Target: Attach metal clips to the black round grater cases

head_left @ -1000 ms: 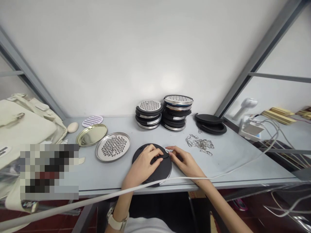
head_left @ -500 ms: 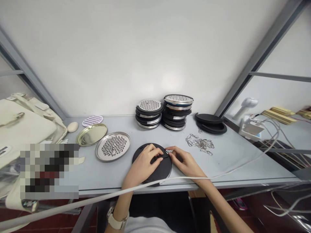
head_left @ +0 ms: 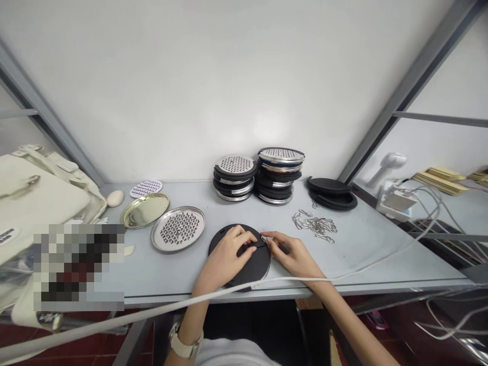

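A black round disc (head_left: 249,272) lies flat at the table's front edge. My left hand (head_left: 231,249) rests over it, fingers curled and thumb pressed at a small black tab near its right side. At the disc's upper right rim, my right hand (head_left: 285,249) pinches a small silver metal clip (head_left: 263,237) between thumb and index finger. The clip is partly hidden by the fingertips. To the right of my right hand lies a loose pile of similar metal clips (head_left: 318,225). Left of the disc is a round metal grater plate (head_left: 179,229).
Two stacks of black-rimmed graters (head_left: 235,178) (head_left: 280,175) stand by the wall. Black round holders (head_left: 331,193) lie at the back right. A gold-coloured round tray (head_left: 145,211) and a purple perforated disc (head_left: 146,188) sit left. A white cable (head_left: 152,310) crosses in front.
My right fingers have shifted slightly at the clip, and less of it shows. The left hand stays in place on the disc.
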A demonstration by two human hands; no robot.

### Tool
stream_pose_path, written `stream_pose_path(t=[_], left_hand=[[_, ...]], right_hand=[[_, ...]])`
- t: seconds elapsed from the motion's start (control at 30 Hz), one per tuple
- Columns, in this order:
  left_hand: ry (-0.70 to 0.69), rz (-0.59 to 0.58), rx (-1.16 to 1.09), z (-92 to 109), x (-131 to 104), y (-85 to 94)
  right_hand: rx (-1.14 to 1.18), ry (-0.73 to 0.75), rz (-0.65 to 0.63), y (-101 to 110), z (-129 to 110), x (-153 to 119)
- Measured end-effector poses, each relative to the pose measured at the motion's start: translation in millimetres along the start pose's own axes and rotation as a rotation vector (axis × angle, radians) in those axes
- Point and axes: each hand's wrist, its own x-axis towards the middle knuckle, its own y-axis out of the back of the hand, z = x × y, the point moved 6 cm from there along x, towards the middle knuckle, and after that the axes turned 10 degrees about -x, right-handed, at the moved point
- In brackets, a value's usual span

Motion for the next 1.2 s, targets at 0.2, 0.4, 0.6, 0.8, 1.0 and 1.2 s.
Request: stream_pose_path(t=[0.2, 0.4, 0.6, 0.8, 1.0, 1.2], left_hand=[[0.007, -0.001, -0.002, 0.2, 0.0, 0.3], [0.008, -0.004, 0.002, 0.0, 0.4, 0.4], [0.002, -0.001, 0.007, -0.1, 0.3, 0.1], [0.006, 0.001, 0.003, 0.5, 0.3, 0.7], [0.0, 0.003, -0.004, 0.9, 0.1, 0.7], [0.0, 0.012, -0.003, 0.5, 0.2, 0.5]], right_hand=[[-0.003, -0.008, 0.0, -0.5, -0.1, -1.5], [0.006, 0.0, -0.005, -0.5, -0.7, -1.1], [0.049, 0.008, -0.005, -1.3, 0.0, -2.1], [0.082, 0.004, -0.019, -2.7, 3.0, -1.2], [0.106, -0.008, -0.04, -3.4, 4.1, -1.2], [0.103, -0.008, -0.04, -2.6, 3.7, -1.4]])
